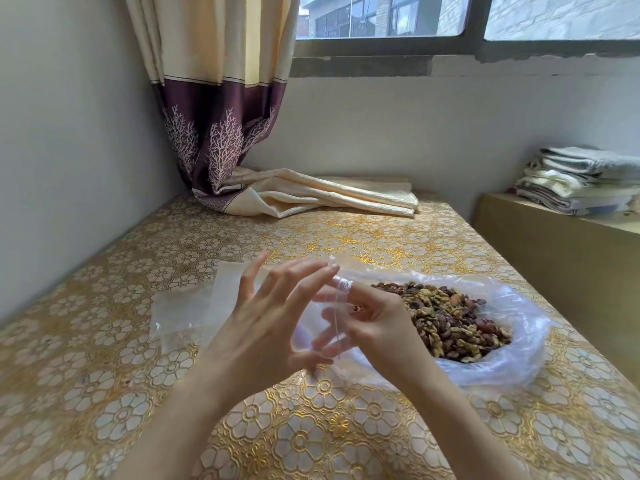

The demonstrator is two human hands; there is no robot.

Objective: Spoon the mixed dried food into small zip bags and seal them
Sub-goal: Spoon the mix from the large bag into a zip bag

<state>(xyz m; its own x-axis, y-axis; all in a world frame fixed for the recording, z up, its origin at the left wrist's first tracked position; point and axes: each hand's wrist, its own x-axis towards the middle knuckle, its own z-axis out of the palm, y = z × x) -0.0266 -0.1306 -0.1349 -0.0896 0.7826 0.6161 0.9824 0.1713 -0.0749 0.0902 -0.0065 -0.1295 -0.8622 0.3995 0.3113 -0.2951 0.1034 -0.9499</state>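
Observation:
I hold a small clear zip bag [333,318] upright between my hands above the table. My right hand [379,329] grips its right side with curled fingers, and a few bits of food show at the fingertips. My left hand [266,327] is at the bag's left side with its fingers spread straight, the thumb touching the lower edge. The mixed dried food [450,323], nuts and dark dried fruit, lies heaped in a large open clear plastic bag [519,355] just right of my hands. No spoon is in view.
Empty clear zip bags [187,313] lie flat on the gold floral tablecloth [311,438] left of my hands. A curtain end [322,197] lies across the table's far side. A wall runs along the left. Folded cloths [581,181] sit on a low cabinet at the right.

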